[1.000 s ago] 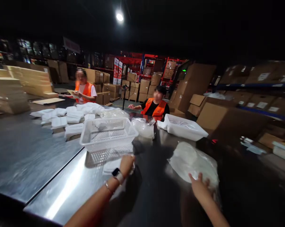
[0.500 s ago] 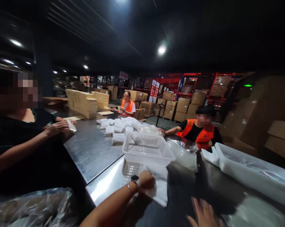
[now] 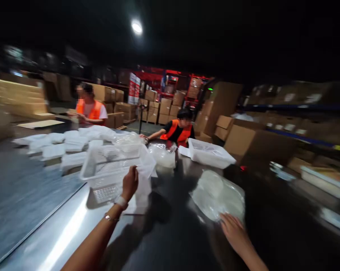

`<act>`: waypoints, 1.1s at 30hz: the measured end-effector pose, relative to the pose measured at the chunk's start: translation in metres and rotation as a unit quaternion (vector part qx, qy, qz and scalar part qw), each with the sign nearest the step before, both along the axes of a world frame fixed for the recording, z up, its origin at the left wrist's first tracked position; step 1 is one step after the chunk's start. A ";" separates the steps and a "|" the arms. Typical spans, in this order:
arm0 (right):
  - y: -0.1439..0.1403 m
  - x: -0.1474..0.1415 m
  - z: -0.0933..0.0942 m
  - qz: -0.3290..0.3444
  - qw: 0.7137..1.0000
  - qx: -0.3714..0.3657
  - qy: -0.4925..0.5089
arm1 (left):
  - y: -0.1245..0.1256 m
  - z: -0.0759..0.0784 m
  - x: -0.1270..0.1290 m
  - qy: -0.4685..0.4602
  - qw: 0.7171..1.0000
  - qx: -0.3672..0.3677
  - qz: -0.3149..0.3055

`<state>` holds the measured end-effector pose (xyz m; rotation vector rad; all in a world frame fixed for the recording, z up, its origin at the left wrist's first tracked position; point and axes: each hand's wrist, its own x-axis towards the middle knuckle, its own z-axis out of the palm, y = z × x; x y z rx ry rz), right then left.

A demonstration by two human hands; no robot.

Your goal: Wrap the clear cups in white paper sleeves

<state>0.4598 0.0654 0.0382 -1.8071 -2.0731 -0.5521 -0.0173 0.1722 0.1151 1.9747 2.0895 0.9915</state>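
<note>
My left hand [image 3: 130, 183], with a watch strap and bracelet on its wrist, is raised at the near right side of a white perforated plastic basket [image 3: 92, 175]. Its fingers are closed, and what they hold, if anything, cannot be made out. White sheet-like material [image 3: 143, 199] lies under and beyond this hand, beside the basket. My right hand [image 3: 232, 230] has its fingers stretched out, touching the near edge of a clear plastic bag [image 3: 215, 194] with whitish contents. The bag lies flat on the dark metal table [image 3: 184, 233].
Several white packets [image 3: 74, 143] sit left of and behind the basket. Another filled clear bag [image 3: 163, 155] and a second white basket [image 3: 212, 156] stand farther back. A co-worker in an orange vest [image 3: 174, 131] sits across; another person [image 3: 91, 109] is at the left.
The view has swung right. My left hand has risen from the white material to the basket's near right side. My right hand has reached forward onto the clear bag.
</note>
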 end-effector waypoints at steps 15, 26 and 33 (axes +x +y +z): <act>0.070 -0.103 0.044 -0.154 0.977 -0.127 0.079 | -0.076 -0.061 0.140 0.226 0.874 -0.157 -0.401; 0.036 -0.100 0.022 -0.131 0.980 -0.117 0.092 | -0.057 -0.070 0.131 0.205 0.895 -0.149 -0.367; 0.058 -0.078 0.049 -0.171 0.977 -0.104 0.073 | -0.063 -0.059 0.142 0.181 0.893 -0.119 -0.394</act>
